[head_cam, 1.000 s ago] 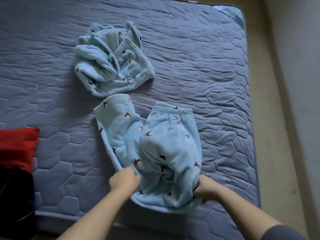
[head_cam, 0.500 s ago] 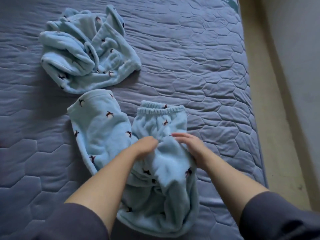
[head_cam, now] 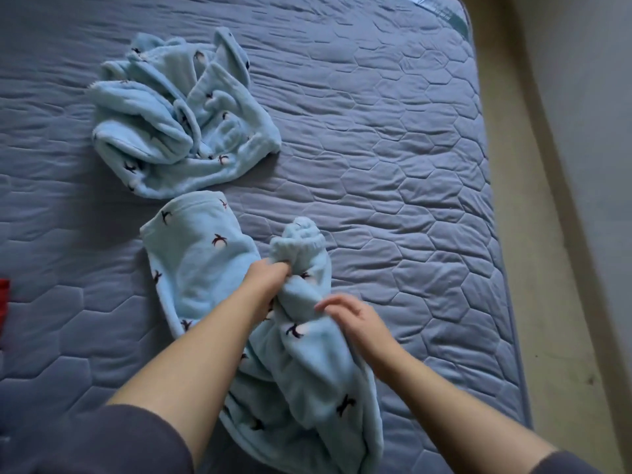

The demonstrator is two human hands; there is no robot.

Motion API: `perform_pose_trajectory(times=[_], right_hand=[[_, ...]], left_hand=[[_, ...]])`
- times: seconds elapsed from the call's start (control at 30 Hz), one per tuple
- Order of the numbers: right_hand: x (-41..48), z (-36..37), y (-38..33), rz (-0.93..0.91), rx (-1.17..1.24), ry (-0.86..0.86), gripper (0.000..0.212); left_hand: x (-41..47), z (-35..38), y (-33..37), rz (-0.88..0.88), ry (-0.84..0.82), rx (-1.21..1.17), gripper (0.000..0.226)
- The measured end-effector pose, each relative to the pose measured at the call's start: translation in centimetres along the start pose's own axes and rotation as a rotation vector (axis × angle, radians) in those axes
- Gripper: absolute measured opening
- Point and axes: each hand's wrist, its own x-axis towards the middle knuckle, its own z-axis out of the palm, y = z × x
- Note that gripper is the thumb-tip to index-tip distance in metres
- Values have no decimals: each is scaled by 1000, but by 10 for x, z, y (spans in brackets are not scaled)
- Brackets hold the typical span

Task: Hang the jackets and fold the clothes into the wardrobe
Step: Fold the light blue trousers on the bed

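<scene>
Since half a second ago the left hand (head_cam: 270, 278) is scrunching up the elastic end of the trousers (head_cam: 201, 265), which was lying flat then. Its fingers are clenching round that bunched cuff, while the right hand (head_cam: 354, 319) is resting further down the same leg, fingers loose and spread, gripping nothing. Trousers are lying on the mattress (head_cam: 393, 159) near its close edge, one leg flat, the other twisted and running down between the forearms. Fleece is looking soft, light and floppy, not slippery and probably sagging when lifted; best taken at the elastic ends or the seams, then smoothed flat. Matching top (head_cam: 164, 131) is sitting crumpled just beyond, nearly touching. Left fingertips are buried in fabric, the waistband isn't clear, a red cloth (head_cam: 4, 295) is cut off at the left edge, and no wardrobe is showing.
</scene>
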Motion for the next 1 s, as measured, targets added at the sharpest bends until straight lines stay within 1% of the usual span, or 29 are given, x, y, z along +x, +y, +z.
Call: perform_pose_trajectory(times=[0.03,0.07,0.13,0.17,0.2,0.27,0.3,0.33,0.37,0.4,0.43,0.5,0.53,0.6,0.63,0.67,0.7,0.77,0.8,0.83,0.9,0.93,0.97,1.0], right_hand=[[3,-3,-1,100,157,102,12],[6,-6,-2,191,243,164,12],[13,-12,-4,280,189,184,29],[15,-13,-9,285,156,151,37],[17,-12,-18,270,167,98,40],[20,-8,-37,233,304,-40,36],[20,-7,-46,209,368,-67,34],[19,-8,-55,185,398,-49,30],[18,-11,-61,177,400,19,24],[15,-16,-67,173,375,107,17],[12,-23,-70,179,321,201,12],[9,-42,-67,223,141,428,14],[8,-53,-63,250,21,544,15],[4,-72,-53,297,-193,719,12],[3,-79,-49,309,-253,745,11],[4,-83,-47,308,-270,730,13],[8,-85,-46,316,-272,671,16],[13,-85,-46,415,-304,503,20],[15,-85,-48,455,-336,489,18],[16,-85,-50,454,-309,514,17],[10,-83,-56,338,-194,540,23],[5,-79,-63,253,-151,496,31],[1,-71,-69,158,-187,394,41],[-2,-62,-75,63,-294,251,51]], left_hand=[[-5,-5,-2,-39,-11,-173,7],[-9,-11,-4,-54,-28,-289,10],[-21,-22,-7,-30,-111,-392,22],[-30,-29,-4,-3,-183,-391,23],[-42,-35,1,31,-274,-363,28],[-63,-46,15,103,-457,-257,49],[-71,-50,22,115,-534,-207,55],[-79,-53,28,114,-595,-159,57],[-85,-57,34,111,-627,-100,56],[-90,-62,39,125,-624,-16,53],[-93,-66,42,151,-583,74,44],[-92,-72,39,221,-415,203,22],[-89,-74,33,256,-340,255,15],[-80,-76,18,320,-251,344,15],[-75,-76,11,339,-199,367,17],[-70,-78,4,340,-128,366,18],[-66,-81,0,331,-49,339,18],[-61,-90,-5,321,55,265,5],[-61,-94,-4,327,69,243,5],[-61,-96,-4,339,66,241,11],[-66,-98,3,363,27,244,26],[-71,-96,8,381,-3,230,31],[-77,-94,16,396,-39,204,30],[-83,-90,25,417,-78,163,24]])
